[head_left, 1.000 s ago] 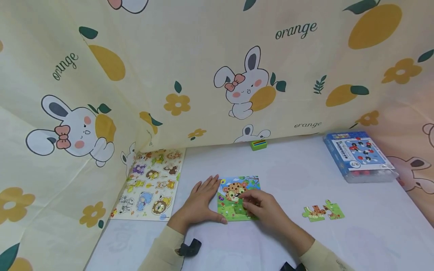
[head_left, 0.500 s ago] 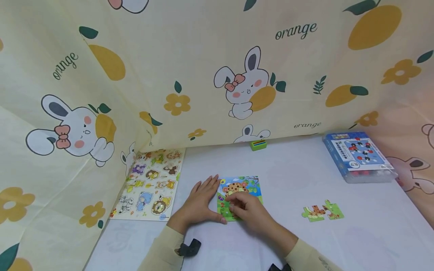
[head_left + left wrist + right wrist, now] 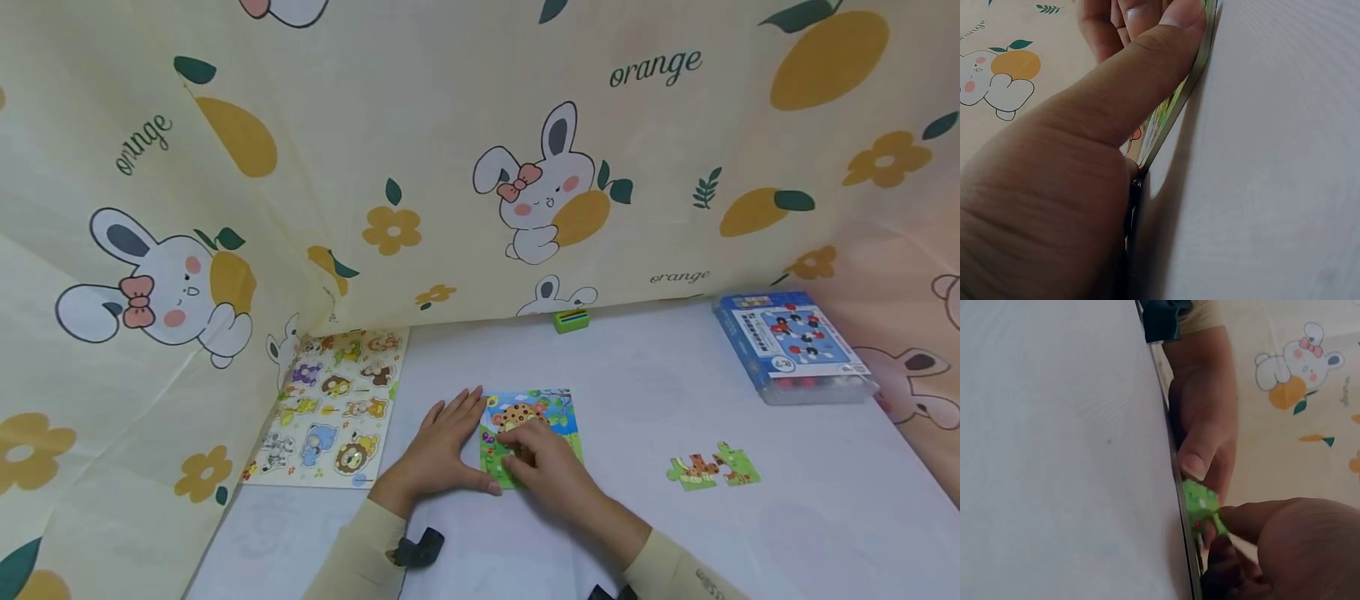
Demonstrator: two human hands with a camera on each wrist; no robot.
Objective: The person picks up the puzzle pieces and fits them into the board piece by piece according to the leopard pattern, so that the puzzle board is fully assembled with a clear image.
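A small square jigsaw puzzle (image 3: 558,408) with a leopard picture lies on the white table. My left hand (image 3: 446,450) rests along its left side, fingers straight and spread, the thumb at the near edge. In the left wrist view that thumb (image 3: 1147,56) lies over the board's edge. My right hand (image 3: 551,467) is over the lower middle of the puzzle and covers part of the leopard's face. In the right wrist view its fingers pinch a green puzzle piece (image 3: 1200,500) close to the board. Two more puzzle pieces (image 3: 693,472) lie to the right.
An animal sticker sheet (image 3: 330,408) lies at the left. A green sharpener-like block (image 3: 572,322) sits at the back, under the hanging printed cloth (image 3: 420,150). A blue-lidded plastic box (image 3: 795,346) stands at the back right.
My right hand has moved left across the puzzle with the green puzzle piece, its fingers going from the right of the face to the lower left. My left hand has stayed still.
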